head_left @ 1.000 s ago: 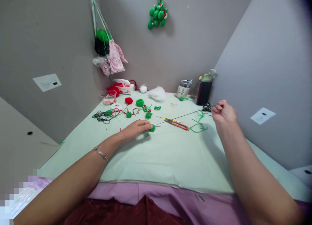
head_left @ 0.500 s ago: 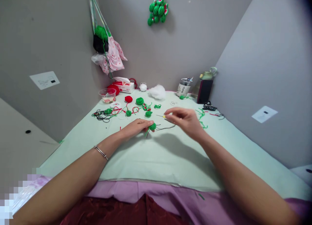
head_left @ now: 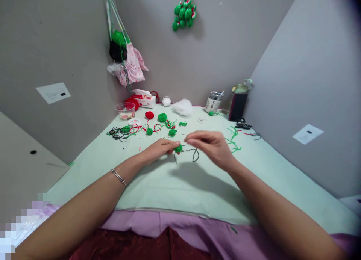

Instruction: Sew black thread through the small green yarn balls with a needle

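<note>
My left hand (head_left: 163,148) is closed around a small green crocheted ball (head_left: 178,148), pinching it between thumb and fingers. Dark thread (head_left: 195,154) trails from the ball, loops on its right side and leads up towards my right hand (head_left: 207,142). That hand is closed in a pinch just right of the ball, apart from it. A thin needle-like tool (head_left: 184,134) pokes out past its fingertips; most of it is hidden by the fingers. Beyond my hands lie another green ball (head_left: 172,133) and a small green yarn piece (head_left: 183,124).
Tangled dark thread (head_left: 118,133), a red yarn ball (head_left: 149,115), a green yarn ball (head_left: 162,117) and white stuffing (head_left: 183,107) lie farther back. A clear bowl (head_left: 125,110), tissue pack (head_left: 145,99), pen tin (head_left: 213,102) and dark phone-like slab (head_left: 238,106) stand along the walls. Green scraps (head_left: 233,144) lie right.
My right hand has come down and left, closer to the green ball. The dark thread, stretched out before, now hangs in a loop. The tool's yellow part is now hidden.
</note>
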`<state>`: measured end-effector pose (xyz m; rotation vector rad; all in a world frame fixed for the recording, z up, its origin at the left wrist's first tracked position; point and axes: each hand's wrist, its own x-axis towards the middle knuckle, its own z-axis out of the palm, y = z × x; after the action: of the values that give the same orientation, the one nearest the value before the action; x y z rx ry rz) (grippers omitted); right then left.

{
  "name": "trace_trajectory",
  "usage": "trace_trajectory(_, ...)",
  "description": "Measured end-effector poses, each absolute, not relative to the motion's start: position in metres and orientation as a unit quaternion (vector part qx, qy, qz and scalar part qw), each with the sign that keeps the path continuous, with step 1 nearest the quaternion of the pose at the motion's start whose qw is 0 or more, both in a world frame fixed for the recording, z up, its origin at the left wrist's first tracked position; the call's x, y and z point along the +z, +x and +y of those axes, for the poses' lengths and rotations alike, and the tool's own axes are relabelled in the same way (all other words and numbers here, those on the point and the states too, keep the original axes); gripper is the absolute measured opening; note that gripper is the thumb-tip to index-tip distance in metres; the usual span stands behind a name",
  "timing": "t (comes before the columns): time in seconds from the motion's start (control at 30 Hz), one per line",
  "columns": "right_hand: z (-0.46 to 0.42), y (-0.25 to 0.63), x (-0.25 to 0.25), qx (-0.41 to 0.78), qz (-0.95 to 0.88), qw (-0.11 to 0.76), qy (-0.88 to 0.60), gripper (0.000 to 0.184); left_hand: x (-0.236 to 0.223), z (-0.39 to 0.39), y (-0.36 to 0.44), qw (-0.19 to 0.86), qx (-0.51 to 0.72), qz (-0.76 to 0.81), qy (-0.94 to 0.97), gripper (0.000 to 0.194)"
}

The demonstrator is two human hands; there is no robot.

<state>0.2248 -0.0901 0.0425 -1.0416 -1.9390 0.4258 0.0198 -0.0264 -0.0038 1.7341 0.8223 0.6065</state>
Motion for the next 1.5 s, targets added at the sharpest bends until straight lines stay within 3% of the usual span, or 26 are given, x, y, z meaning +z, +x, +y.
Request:
trace_trajectory(0.1,-0.076,0.26,0.052,0.019,-0.69,0.405,-0.599,0.03,-0.003,-0.025,0.019,0.54,0.245,0.349,0.725,0.05)
trace_trajectory(0.17,-0.069,0.276,0.053,-0.064,-0.644,0.324,-0.69,0.048,-0.003,-0.025,0.019,0.545,0.246,0.349,0.721,0.051)
trace_trajectory(0.27,-0.069,0.274,0.048,-0.011,-0.693,0.293,-0.659,0.063,-0.004,-0.026,0.019,0.55,0.245,0.344,0.721,0.051)
trace_trajectory(0.4,-0.082,0.241,0.034,0.149,-0.818,0.253,-0.494,0.046,-0.004,-0.03,0.02,0.57,0.244,0.316,0.718,0.051)
trace_trajectory(0.57,-0.086,0.221,0.02,0.095,-0.846,0.226,-0.473,0.027,0.0,-0.03,0.021,0.583,0.259,0.31,0.705,0.049)
trace_trajectory(0.63,-0.085,0.221,0.02,0.071,-0.833,0.233,-0.497,0.024,0.003,-0.025,0.017,0.538,0.33,0.346,0.695,0.044)
trace_trajectory(0.8,-0.085,0.225,0.025,0.039,-0.796,0.247,-0.551,0.023,0.01,-0.008,-0.001,0.289,0.515,0.42,0.689,0.028)
trace_trajectory(1.1,-0.086,0.222,0.025,0.036,-0.777,0.237,-0.582,0.021,0.008,-0.023,0.013,0.5,0.308,0.365,0.722,0.04)
trace_trajectory(1.37,-0.085,0.229,0.028,0.126,-0.765,0.186,-0.603,0.029,0.005,-0.02,0.009,0.534,0.287,0.36,0.709,0.034)
trace_trajectory(1.5,-0.084,0.234,0.032,0.236,-0.76,0.215,-0.567,0.047,0.007,-0.021,0.009,0.56,0.257,0.322,0.719,0.034)
